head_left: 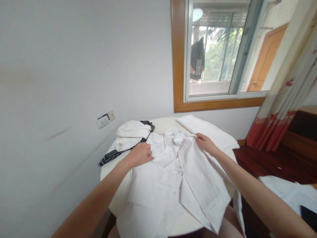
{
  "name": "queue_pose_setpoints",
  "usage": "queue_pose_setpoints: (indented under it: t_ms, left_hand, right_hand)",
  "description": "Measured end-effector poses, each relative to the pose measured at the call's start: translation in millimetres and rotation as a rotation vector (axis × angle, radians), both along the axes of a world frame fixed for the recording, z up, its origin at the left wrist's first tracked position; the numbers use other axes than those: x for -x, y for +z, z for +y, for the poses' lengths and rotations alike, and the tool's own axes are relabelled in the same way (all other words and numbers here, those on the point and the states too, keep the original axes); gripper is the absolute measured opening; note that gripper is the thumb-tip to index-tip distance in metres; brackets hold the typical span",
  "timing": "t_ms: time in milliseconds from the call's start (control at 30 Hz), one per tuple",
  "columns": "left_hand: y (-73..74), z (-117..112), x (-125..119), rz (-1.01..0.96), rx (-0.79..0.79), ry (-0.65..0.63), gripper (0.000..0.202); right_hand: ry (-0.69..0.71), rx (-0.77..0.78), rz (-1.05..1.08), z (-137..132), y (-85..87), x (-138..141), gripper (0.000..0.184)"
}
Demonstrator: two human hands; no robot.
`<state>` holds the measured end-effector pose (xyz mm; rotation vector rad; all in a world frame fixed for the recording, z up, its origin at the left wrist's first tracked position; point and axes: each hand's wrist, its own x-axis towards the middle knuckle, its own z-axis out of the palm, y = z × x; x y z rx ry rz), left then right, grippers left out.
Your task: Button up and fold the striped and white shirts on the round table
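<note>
A white button-front shirt (158, 185) lies spread on a round cream table (160, 124), collar at the far side, its lower edge hanging over the near rim. At the shirt's left side, my left hand (141, 154) is closed with curled fingers on the cloth. My right hand (206, 144) pinches the shirt near its right shoulder, thumb and fingers together. The front panels lie loosely, with folds around the collar. What is under the shirt is hidden.
Left of the shirt rests a bundle of white and black-striped clothing (131, 134). A folded white cloth (208, 130) lies at the table's back right. A wall with a socket (102, 121) and a window (215, 49) stands behind; a curtain (274, 115) hangs at right.
</note>
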<state>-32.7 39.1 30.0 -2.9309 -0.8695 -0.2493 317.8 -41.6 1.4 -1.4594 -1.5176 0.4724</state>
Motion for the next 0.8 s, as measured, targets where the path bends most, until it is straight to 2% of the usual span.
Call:
queue_pose_setpoints:
  t_ms: [100,200,233,267,333,400,500,533,600,667,800]
  left_hand:
    - [-0.2,4.2,-12.7,-0.083,-0.034,0.038,0.026]
    - [-5.8,9.1,-28.7,-0.161,-0.056,0.063,0.021]
    - [-9.3,11.4,-34.3,-0.173,-0.055,0.069,0.021]
    - [-13.4,14.0,-40.2,-0.183,-0.053,0.084,0.021]
    - [-22.1,20.5,-52.9,-0.197,-0.046,0.146,0.025]
    - [-29.9,28.4,-66.7,-0.203,-0.030,0.230,0.030]
    - [-37.1,41.2,-87.2,-0.154,0.049,0.362,0.038]
    - [-38.6,45.0,-93.1,-0.122,0.082,0.401,0.043]
    - [-41.3,51.0,-102.7,-0.077,0.127,0.463,0.050]
    - [-44.2,54.2,-109.5,-0.084,0.135,0.488,0.048]
    - [-49.3,55.8,-118.0,-0.165,0.129,0.510,0.029]
  right_hand:
    - [0.426,0.231,0.143,-20.6,4.9,17.4,0.028]
    - [0.860,0.552,0.068,-33.6,15.1,30.8,0.033]
    - [0.938,0.618,0.045,-32.1,18.2,32.9,0.035]
    - [0.958,0.638,0.048,-26.7,20.4,34.0,0.036]
    - [0.817,0.547,0.106,-5.1,20.0,34.2,0.034]
    - [0.513,0.382,0.099,26.6,13.3,33.3,0.030]
    - [0.028,0.210,-0.256,75.7,-2.4,31.6,0.032]
    - [-0.068,0.190,-0.340,89.0,-7.0,31.0,0.036]
    - [-0.199,0.186,-0.445,108.7,-13.7,30.0,0.041]
    - [-0.274,0.209,-0.490,120.2,-17.0,30.3,0.043]
    - [-0.307,0.280,-0.606,130.2,-18.7,39.2,0.049]
